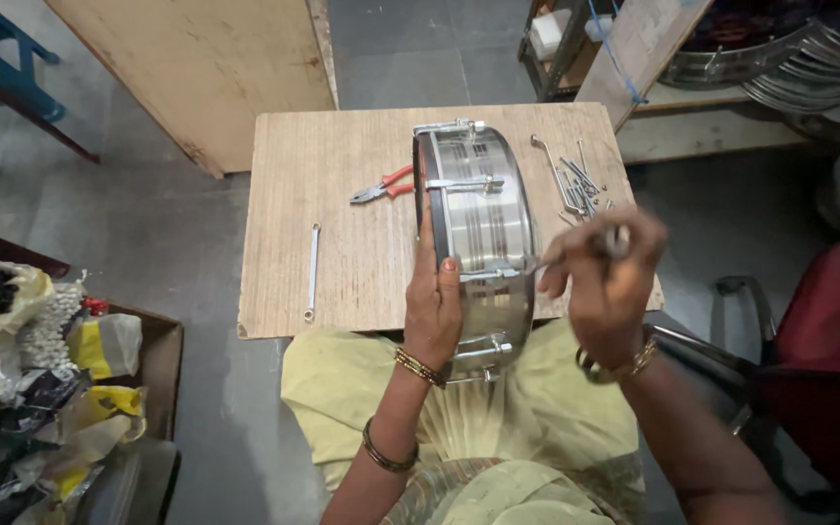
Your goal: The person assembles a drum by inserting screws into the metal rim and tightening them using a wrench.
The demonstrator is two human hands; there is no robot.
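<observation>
Here, a metal drum (478,224) stands on its edge at the near side of a small wooden surface (342,165), its lower part hanging over the person's lap. The shell is shiny steel with lugs and rods along its side; the dark rim faces 9 o'clock.

Left hand (433,306): flat against the drum's 9 o'clock face, fingers pointing to 12 o'clock, thumb over the shell. It steadies the drum with an open, pressing grip rather than a clenched one.

Right hand (607,282): at 3 o'clock of the drum, blurred, fingers curled round a thin metal tool (576,251) whose tip meets a lug on the shell. What kind of tool, cannot tell.

Outward on the surface:
- Loose rods (577,183) in a heap at 1 o'clock of the drum, just beside it.
- Red-handled pliers (381,185) at 10 o'clock, near the rim but apart.
- A slim spanner (312,272) at 9 o'clock, well apart, lying lengthwise.

Beyond the surface: a plywood panel (196,68) at 11 o'clock on the floor; stacked metal hoops (799,63) at 2 o'clock; a red chair (828,340) at 3 o'clock; a box of bagged parts (60,360) at 8 o'clock.
</observation>
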